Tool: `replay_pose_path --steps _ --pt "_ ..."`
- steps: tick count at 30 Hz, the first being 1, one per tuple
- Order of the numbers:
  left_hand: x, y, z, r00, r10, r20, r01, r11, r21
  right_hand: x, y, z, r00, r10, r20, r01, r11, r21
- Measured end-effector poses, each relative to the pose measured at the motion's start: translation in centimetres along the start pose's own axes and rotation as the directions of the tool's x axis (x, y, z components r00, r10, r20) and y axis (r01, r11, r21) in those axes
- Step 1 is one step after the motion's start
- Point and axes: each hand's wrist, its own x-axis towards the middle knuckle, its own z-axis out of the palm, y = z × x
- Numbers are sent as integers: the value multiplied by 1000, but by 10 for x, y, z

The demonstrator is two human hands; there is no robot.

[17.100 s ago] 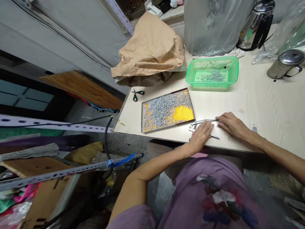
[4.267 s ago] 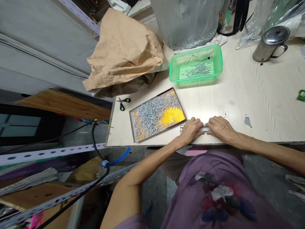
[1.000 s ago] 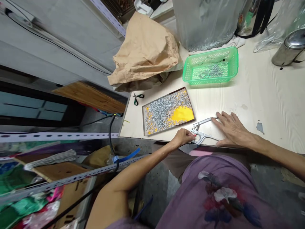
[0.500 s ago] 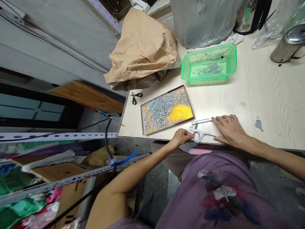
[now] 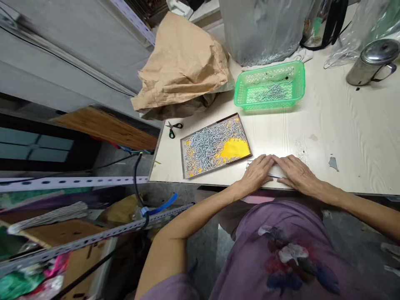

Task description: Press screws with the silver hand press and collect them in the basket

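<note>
At the table's front edge lies a grey metal plier-like tool [image 5: 276,174] with two long handles, mostly hidden under my hands. My left hand [image 5: 256,173] is closed over its middle, fingers on the far handle and thumb at the near one. My right hand [image 5: 298,175] closes over the handle ends, its fingertips meeting those of my left hand. Just beyond my left hand sits a shallow tray [image 5: 185,160] with a yellow bottom, holding many small silvery metal pins [image 5: 204,143]. Whatever sits in the tool's jaws is hidden.
A green plastic basket [image 5: 301,83] with more pins stands behind the tray. Green-handled scissors [image 5: 173,129] lie at the left edge. Crumpled brown paper [image 5: 184,62] rises at the back left. A metal jug [image 5: 371,64] stands at the back right.
My left hand has moved right from the tool's jaw end, where it pinched a small red piece, onto the handles. It now meets my right hand, and the handles look closer together.
</note>
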Motion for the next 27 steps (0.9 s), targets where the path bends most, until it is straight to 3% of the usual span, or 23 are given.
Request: replay_pose_path --steps 5,8,14,19,27 --pt "22 -3 -6 983 43 178 -59 995 86 -1 1 2 990 138 25 -135 986 -97" --pt "26 -4 -11 975 57 214 -80 992 100 2 -1 -1 988 133 79 -122 984 -131" --pt "28 -2 -16 971 -4 240 -29 991 134 9 0 -8 991 73 115 -49 980 -193" --pt "29 3 -17 973 -44 226 -1 980 198 11 3 -5 996 51 73 -38 984 -173" --pt "32 -2 -12 967 34 251 -62 993 105 8 1 9 999 -41 -19 36 976 -214"
